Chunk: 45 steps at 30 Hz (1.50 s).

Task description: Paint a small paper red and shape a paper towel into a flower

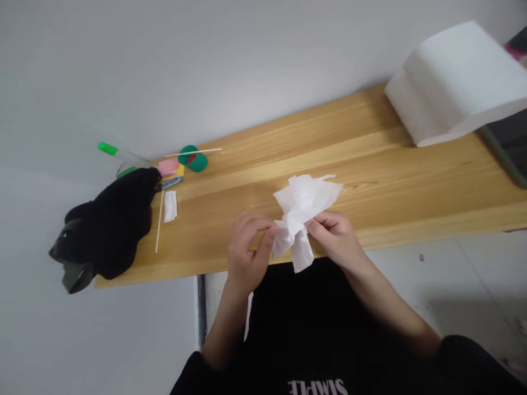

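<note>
A white paper tissue (302, 206), gathered at its middle with its ends fanned out, is held above the front edge of the wooden table. My left hand (252, 247) pinches its left lower edge between thumb and fingertips; those fingers are a little blurred. At the gathered middle, my right hand (334, 235) grips the tissue from the right, with the thumb on top and the other fingers curled. Part of the right fingertips is hidden by the paper.
Left on the table (362, 159) are a black cloth item (119, 225), a green cup (196, 161), a blue cutter (172, 182), pink sticky notes (168, 167), a folded tissue (170, 207) and thin sticks (159, 222). A tissue pack (457, 82) and a dark device (510, 142) lie right. A wall stands behind.
</note>
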Tool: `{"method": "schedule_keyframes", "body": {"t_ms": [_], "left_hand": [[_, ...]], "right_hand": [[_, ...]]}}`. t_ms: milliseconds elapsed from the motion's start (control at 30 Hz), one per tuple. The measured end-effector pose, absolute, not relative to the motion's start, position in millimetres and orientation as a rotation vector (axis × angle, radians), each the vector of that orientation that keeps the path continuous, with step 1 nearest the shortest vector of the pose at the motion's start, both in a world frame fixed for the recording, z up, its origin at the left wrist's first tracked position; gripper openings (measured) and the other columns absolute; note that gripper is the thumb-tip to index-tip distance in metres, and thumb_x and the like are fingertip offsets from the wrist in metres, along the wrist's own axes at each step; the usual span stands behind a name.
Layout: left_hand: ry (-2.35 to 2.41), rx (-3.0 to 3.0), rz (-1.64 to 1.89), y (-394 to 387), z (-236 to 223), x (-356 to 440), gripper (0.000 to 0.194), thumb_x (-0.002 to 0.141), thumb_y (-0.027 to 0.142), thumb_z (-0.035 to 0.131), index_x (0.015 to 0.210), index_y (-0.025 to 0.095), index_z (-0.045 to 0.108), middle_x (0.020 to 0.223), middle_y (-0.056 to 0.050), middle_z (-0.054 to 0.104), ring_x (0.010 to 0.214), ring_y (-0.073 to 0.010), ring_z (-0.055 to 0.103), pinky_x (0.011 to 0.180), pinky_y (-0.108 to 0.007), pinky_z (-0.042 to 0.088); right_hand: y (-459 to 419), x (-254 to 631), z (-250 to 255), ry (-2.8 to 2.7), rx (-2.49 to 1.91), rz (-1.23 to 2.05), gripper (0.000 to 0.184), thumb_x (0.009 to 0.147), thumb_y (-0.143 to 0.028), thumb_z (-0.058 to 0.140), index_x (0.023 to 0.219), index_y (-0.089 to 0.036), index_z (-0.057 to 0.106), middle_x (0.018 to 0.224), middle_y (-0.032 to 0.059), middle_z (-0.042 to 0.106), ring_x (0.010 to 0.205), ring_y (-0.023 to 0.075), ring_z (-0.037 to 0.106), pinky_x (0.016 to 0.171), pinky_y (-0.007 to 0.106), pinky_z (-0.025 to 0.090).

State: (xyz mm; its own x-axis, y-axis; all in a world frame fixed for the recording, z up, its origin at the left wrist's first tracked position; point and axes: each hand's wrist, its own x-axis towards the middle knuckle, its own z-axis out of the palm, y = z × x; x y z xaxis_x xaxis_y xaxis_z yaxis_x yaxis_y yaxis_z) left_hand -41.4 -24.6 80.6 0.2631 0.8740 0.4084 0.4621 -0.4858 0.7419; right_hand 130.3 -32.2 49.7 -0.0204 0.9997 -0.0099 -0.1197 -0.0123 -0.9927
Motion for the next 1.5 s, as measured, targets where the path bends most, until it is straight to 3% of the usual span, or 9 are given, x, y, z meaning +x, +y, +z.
{"method": "schedule_keyframes", "body": {"t_ms": [133, 300, 467, 667, 1133, 1300, 1400, 1500], "left_hand": [[1.122, 2.186, 0.970, -27.1, 85.4, -41.3, 0.025, 0.073, 0.027, 0.071, 0.096, 0.022, 0.061, 0.094, -0.005, 0.062, 0.089, -0.0196, 0.058, 0.079, -0.037, 0.048], [1.151, 2.095, 1.064, -28.9, 85.6, -43.5, 0.011, 0.079, 0.011, 0.061, 0.085, 0.021, 0.062, 0.082, -0.002, 0.062, 0.079, -0.0148, 0.059, 0.073, -0.032, 0.048], [1.071, 1.822, 1.060, -30.6, 82.3, -44.6, 0.003, 0.081, 0.018, 0.062, 0.082, 0.021, 0.062, 0.076, -0.002, 0.062, 0.075, -0.0150, 0.058, 0.069, -0.031, 0.049], [1.000, 1.693, 1.066, -31.9, 85.0, -40.6, 0.006, 0.080, 0.018, 0.064, 0.085, 0.022, 0.065, 0.081, -0.002, 0.064, 0.081, -0.0147, 0.059, 0.076, -0.031, 0.049], [0.999, 1.751, 1.046, -33.8, 85.6, -38.2, 0.007, 0.078, 0.015, 0.066, 0.082, 0.022, 0.064, 0.079, -0.002, 0.062, 0.075, -0.0139, 0.059, 0.070, -0.030, 0.050], [1.040, 1.859, 1.043, -29.3, 76.9, -34.2, 0.005, 0.079, 0.016, 0.064, 0.081, 0.021, 0.063, 0.075, -0.001, 0.061, 0.072, -0.0137, 0.058, 0.067, -0.029, 0.049], [1.039, 2.074, 0.995, -24.5, 62.3, -24.3, 0.006, 0.080, 0.014, 0.060, 0.081, 0.020, 0.063, 0.076, -0.002, 0.062, 0.074, -0.0144, 0.059, 0.067, -0.029, 0.049], [1.052, 2.201, 0.946, -22.9, 47.9, -12.6, 0.009, 0.082, 0.013, 0.057, 0.080, 0.018, 0.063, 0.077, -0.004, 0.062, 0.074, -0.0154, 0.059, 0.066, -0.030, 0.048]], "right_hand": [[-32.5, 131.7, 46.6, -1.055, -1.145, 1.375, 0.024, 0.076, -0.029, 0.054, 0.055, -0.018, 0.058, 0.052, -0.0035, 0.048, 0.047, 0.0075, 0.038, 0.046, 0.022, 0.030], [-31.9, 134.6, 45.6, -0.841, -1.201, 1.545, 0.030, 0.069, -0.033, 0.056, 0.045, -0.018, 0.045, 0.044, -0.0045, 0.037, 0.043, 0.0063, 0.029, 0.042, 0.021, 0.021], [-31.5, 135.2, 49.2, -0.756, -1.222, 1.664, 0.032, 0.063, -0.036, 0.060, 0.043, -0.019, 0.043, 0.043, -0.0043, 0.036, 0.041, 0.0054, 0.026, 0.039, 0.021, 0.017], [-30.3, 133.6, 48.9, -0.700, -1.153, 1.754, 0.023, 0.061, -0.032, 0.061, 0.045, -0.018, 0.052, 0.042, -0.0049, 0.039, 0.039, 0.0045, 0.024, 0.038, 0.021, 0.019], [-28.6, 134.7, 45.7, -0.686, -1.181, 1.772, 0.027, 0.062, -0.036, 0.062, 0.044, -0.019, 0.050, 0.043, -0.0040, 0.041, 0.039, 0.0056, 0.028, 0.039, 0.022, 0.022], [-27.7, 134.9, 41.8, -1.075, -1.257, 1.564, 0.032, 0.076, -0.046, 0.057, 0.061, -0.018, 0.061, 0.054, -0.0017, 0.052, 0.048, 0.0099, 0.043, 0.048, 0.023, 0.033], [-26.7, 160.9, 35.9, -1.288, -1.463, 1.219, 0.029, 0.085, -0.043, 0.050, 0.091, -0.021, 0.068, 0.071, 0.0019, 0.062, 0.065, 0.0156, 0.055, 0.061, 0.027, 0.040], [-22.7, 223.4, 37.4, -1.182, -1.864, 0.759, 0.034, 0.086, -0.035, 0.051, 0.111, -0.016, 0.063, 0.081, 0.0080, 0.064, 0.070, 0.0196, 0.057, 0.066, 0.032, 0.042]]}}
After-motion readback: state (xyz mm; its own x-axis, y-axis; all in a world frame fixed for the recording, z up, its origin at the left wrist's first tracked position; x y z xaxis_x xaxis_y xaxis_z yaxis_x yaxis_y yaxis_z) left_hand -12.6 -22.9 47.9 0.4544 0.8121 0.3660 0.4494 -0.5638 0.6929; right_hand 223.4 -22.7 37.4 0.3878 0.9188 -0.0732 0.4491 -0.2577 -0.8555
